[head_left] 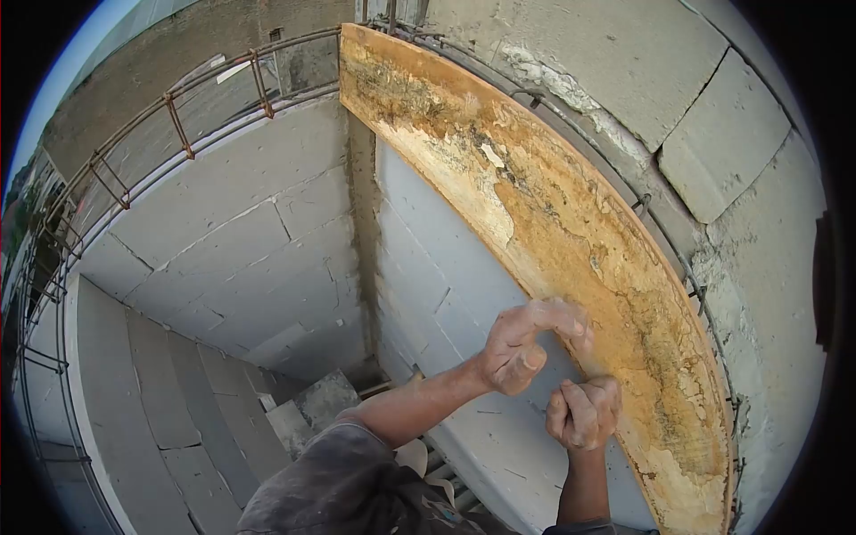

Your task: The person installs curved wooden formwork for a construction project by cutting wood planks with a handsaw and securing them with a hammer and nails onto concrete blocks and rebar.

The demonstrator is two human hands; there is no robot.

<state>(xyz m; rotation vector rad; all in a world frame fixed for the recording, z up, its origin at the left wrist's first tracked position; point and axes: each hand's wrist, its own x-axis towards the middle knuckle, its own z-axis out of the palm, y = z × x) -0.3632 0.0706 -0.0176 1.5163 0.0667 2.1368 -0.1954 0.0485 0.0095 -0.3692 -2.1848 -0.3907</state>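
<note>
A long, stained yellow-brown board [535, 196] lies in an arc along the top of the block wall. My left hand [522, 343] is at the board's inner edge, its fingers curved forward with a gap between them and the thumb. Those fingertips are blurred over the board, and nothing shows in the hand. Just below and to the right, my right hand [584, 415] is curled closed beside the same edge. Its folded fingers hide whatever may be inside, and whether it touches the board is unclear.
Steel rebar [183, 134] runs along the left wall top, and more bars pass behind the board. Pale block walls [232, 232] enclose a deep drop below the hands. Grey blocks [325, 401] lie at the bottom. Large concrete blocks [727, 134] stand at the upper right.
</note>
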